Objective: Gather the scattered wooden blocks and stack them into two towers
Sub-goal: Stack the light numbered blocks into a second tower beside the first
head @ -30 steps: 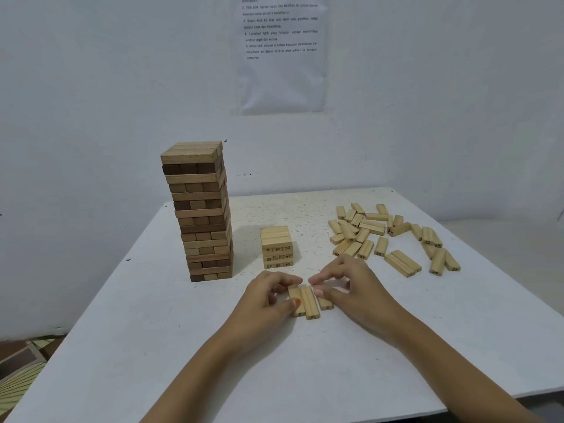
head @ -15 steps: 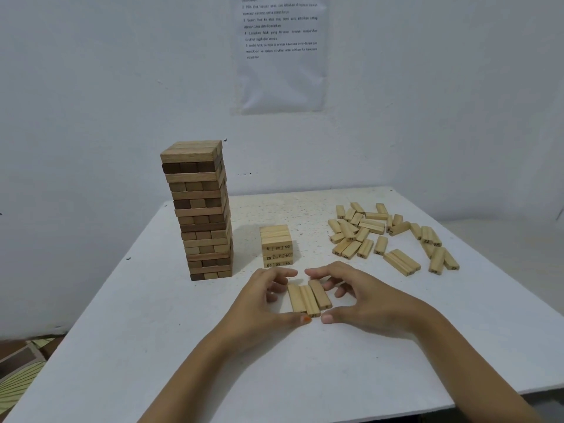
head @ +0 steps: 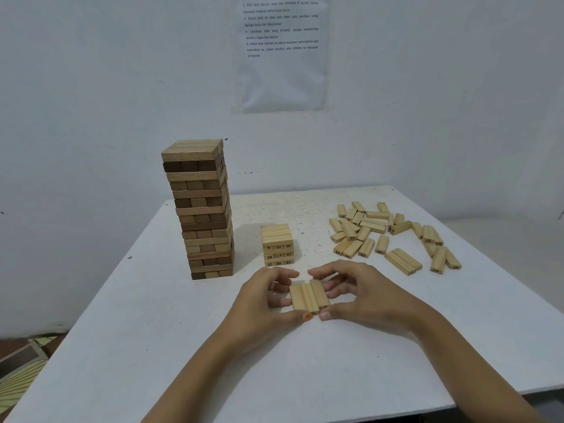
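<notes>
Pinching a row of three pale blocks (head: 309,297) between them, the left hand (head: 268,297) and right hand (head: 363,296) close round it from both sides. The thumbs meet at its near end, and the other fingers (head: 283,273) arch over the far end and press against its long sides. Whether the row rests on the white table (head: 152,346) or is just lifted off it, I cannot tell. Just beyond the fingertips stands the short tower (head: 277,244) of the same pale wood, apart from both hands. Farther off, to the left of the fingers, is the tall tower (head: 201,209) of darker wood. Well away to the right lie the loose blocks (head: 390,236), scattered flat. The row seems held by sideways squeeze alone, so a slackened grip on the lift would likely drop the middle block. Setting it down skewed, or brushing the short tower's top layer with a knuckle, could push that layer out of line. A careless left forearm might also clip the tall tower. The thumbs cover the near ends of the held blocks. The numbers on the short tower are hard to read. The printed sheet (head: 282,50) on the wall is cut off at the top and too small to make out.
</notes>
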